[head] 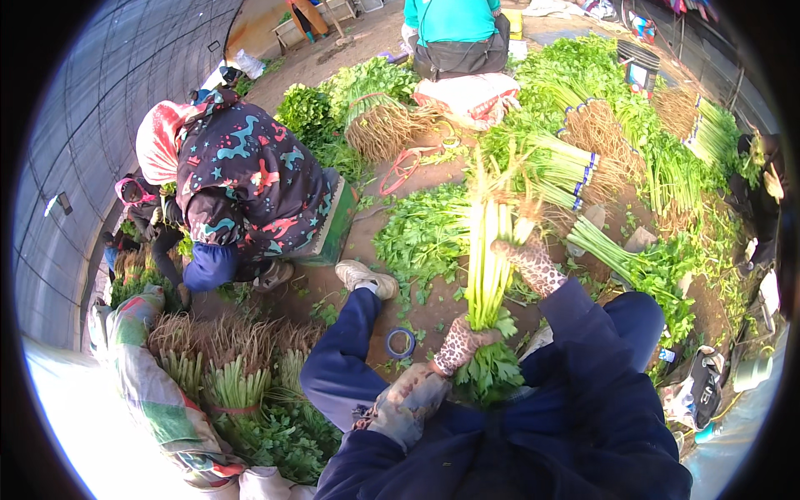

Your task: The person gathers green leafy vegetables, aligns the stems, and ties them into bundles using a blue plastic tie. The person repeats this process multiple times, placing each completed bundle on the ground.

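Note:
A bunch of celery stands roughly upright before me, its pale roots up and its leaves down by my lap. My left hand, in a leopard-print glove, is closed around the lower stalks just above the leaves. Higher up, my right hand, gloved alike, grips the stalks on their right side near the roots. A roll of blue tape lies on the soil by my left leg. Loose celery is spread on the ground behind the bunch. More celery stalks lie to the right, leaves towards the right.
Taped celery bundles lie beyond, near a black bucket. A person in a patterned jacket sits at left on a green crate; another in teal sits ahead. Rooted celery bundles stand at lower left beside a patterned blanket.

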`<state>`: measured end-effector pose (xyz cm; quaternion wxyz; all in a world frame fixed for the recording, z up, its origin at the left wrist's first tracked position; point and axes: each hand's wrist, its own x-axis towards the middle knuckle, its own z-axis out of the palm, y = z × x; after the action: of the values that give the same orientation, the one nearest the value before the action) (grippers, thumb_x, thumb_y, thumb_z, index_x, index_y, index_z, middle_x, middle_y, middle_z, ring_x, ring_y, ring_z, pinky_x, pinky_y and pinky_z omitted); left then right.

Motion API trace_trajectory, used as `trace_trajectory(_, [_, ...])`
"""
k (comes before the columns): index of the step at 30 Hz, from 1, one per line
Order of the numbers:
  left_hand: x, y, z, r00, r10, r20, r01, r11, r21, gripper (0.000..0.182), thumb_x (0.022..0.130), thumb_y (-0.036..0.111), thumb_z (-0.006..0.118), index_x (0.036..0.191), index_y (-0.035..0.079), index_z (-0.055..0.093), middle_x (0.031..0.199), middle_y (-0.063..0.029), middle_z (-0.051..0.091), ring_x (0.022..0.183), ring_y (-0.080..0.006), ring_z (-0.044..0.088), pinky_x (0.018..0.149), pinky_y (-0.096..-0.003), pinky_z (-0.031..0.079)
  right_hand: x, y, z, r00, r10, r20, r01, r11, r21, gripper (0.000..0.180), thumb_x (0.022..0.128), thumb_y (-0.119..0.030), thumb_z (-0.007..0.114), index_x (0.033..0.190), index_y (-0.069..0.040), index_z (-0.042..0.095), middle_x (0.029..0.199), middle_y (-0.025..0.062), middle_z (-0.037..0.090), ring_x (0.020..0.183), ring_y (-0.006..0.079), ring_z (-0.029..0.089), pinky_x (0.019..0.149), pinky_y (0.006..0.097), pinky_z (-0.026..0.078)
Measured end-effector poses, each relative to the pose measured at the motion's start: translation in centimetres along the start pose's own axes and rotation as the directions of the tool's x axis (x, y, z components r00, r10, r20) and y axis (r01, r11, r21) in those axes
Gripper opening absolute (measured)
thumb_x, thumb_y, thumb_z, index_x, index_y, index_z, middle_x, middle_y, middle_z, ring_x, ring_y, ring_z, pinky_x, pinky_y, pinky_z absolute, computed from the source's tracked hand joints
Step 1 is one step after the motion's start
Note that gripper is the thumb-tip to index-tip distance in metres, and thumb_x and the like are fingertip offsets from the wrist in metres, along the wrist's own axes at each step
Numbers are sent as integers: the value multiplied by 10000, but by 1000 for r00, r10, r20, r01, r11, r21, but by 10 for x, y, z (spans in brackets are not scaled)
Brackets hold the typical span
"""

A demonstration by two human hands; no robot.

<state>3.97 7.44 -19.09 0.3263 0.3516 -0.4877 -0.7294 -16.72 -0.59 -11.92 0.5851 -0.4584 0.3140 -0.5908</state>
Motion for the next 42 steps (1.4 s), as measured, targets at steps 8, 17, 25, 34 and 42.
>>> trace_trajectory(8, [3, -111, -109, 898, -328, -294, 425, 819, 385, 385, 834, 177, 724, 1172, -1, 669, 1024, -116, 726, 892, -157, 678, 788, -305, 547, -46, 109, -78, 713, 641, -284, -550, 259, -794, 1068, 732, -503, 833, 1471, 77, 324, 1437, 293, 446, 1326, 348, 470, 1076, 387, 420])
trace_trajectory(17, [-6, 6, -22, 984, -151, -92, 154, 988, 27, 439, 797, 77, 759, 1179, -78, 609, 916, -106, 725, 834, -198, 701, 776, -323, 582, -36, 65, -36, 909, 397, 130, -359, 902, -241, 618, 865, -402, 745, 1290, 12, 574, 1140, 150, 668, 1025, 208, 628, 861, 328, 500])
trace_trajectory(25, [-42, 101, -44, 938, -301, -171, 303, 953, -10, 488, 775, 88, 750, 1226, -10, 594, 1031, -85, 691, 852, -176, 672, 776, -305, 546, -17, 27, -54, 980, 151, -131, -153, 988, -4, 212, 936, -309, 685, 913, -100, 716, 633, -38, 622, 491, 60, 516, 423, 217, 372])
trace_trajectory(34, [-57, 76, -99, 987, -160, 3, 158, 976, 147, 439, 979, 198, 521, 1308, -90, 482, 1183, -288, 626, 1030, -363, 662, 883, -412, 572, -26, 32, -50, 959, 279, -52, -279, 960, 14, 814, 888, -781, 392, 1042, -28, 658, 972, 145, 719, 886, 241, 700, 798, 416, 554])
trace_trajectory(42, [-65, 71, -108, 920, -353, -172, 321, 928, -189, 549, 1007, 441, 456, 1221, -54, 560, 995, -218, 684, 855, -323, 702, 622, -321, 575, -32, 26, -8, 917, 167, 363, -78, 966, -247, 397, 946, -438, 633, 910, -47, 697, 731, 38, 672, 596, 100, 593, 545, 271, 501])
